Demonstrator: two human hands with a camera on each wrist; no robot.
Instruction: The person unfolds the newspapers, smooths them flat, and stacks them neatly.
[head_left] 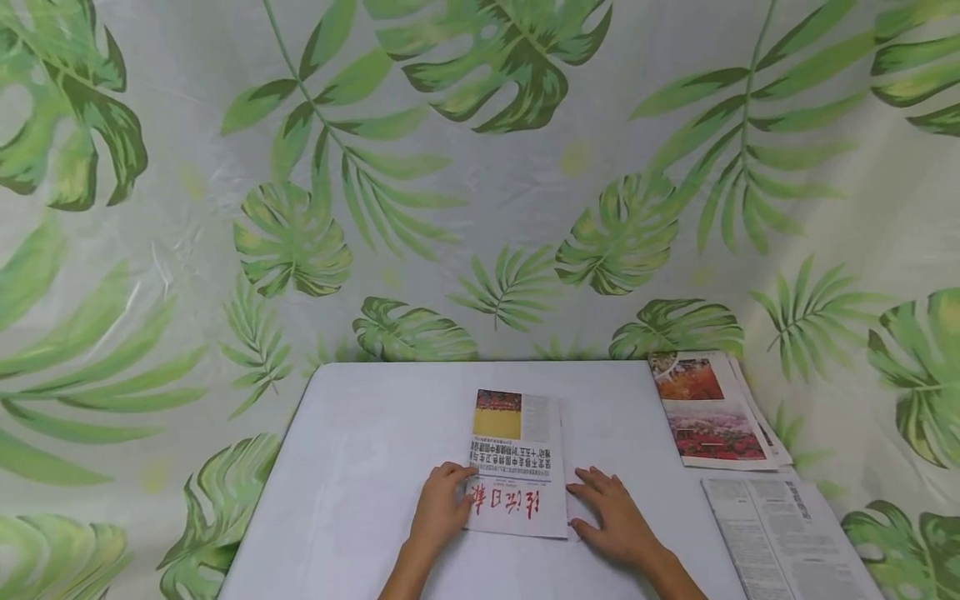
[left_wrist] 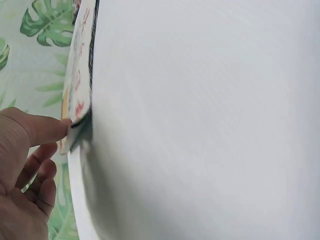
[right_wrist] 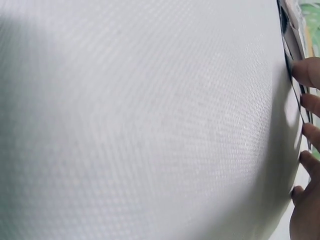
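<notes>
A folded newspaper (head_left: 517,467) with red title characters and a colour picture lies on the white table. At its left edge is my left hand (head_left: 442,504); in the left wrist view the thumb and fingers of this hand (left_wrist: 30,150) pinch the paper's near corner, the other fingers curled below. My right hand (head_left: 611,512) lies along the opposite edge, fingers spread and fingertips touching the paper. The right wrist view shows that hand's fingers (right_wrist: 311,105) against the newspaper's layered side (right_wrist: 294,30).
Newspaper sheets with flower photos (head_left: 712,417) lie at the table's back right corner. Nearer, a text-covered newspaper stack (head_left: 787,533) sits at the right edge. A leaf-patterned curtain (head_left: 495,208) hangs behind the white table (head_left: 360,450).
</notes>
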